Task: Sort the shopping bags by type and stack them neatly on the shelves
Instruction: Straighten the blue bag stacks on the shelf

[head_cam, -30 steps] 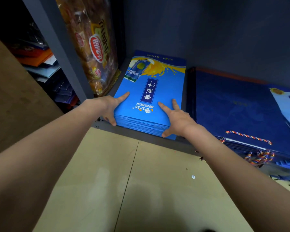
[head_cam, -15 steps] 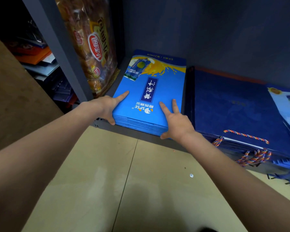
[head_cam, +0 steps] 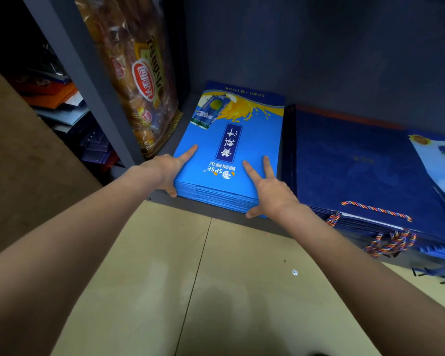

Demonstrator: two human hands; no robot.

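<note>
A stack of flat light-blue shopping bags [head_cam: 244,132] with an orange splash print lies on the bottom shelf. My left hand [head_cam: 167,170] holds the stack's near left corner, index finger straight on top and thumb on the front edge. At the near right corner my right hand [head_cam: 270,191] has two straight fingers on the top bag and its thumb at the front edge. To the right lies a stack of dark navy bags [head_cam: 357,170] with multicoloured rope handles [head_cam: 378,209].
A grey shelf upright [head_cam: 88,80] stands left of the stack, with an orange snack-print plastic bag [head_cam: 139,73] leaning behind it. More bags [head_cam: 62,104] are piled in the left bay. Another pale-blue bag [head_cam: 442,163] overlaps the navy stack at far right. Beige floor tiles [head_cam: 190,278] lie below.
The light-blue stack has slid slightly deeper onto the shelf, and both hands moved with it. The right hand shifted a little toward the stack's right corner.
</note>
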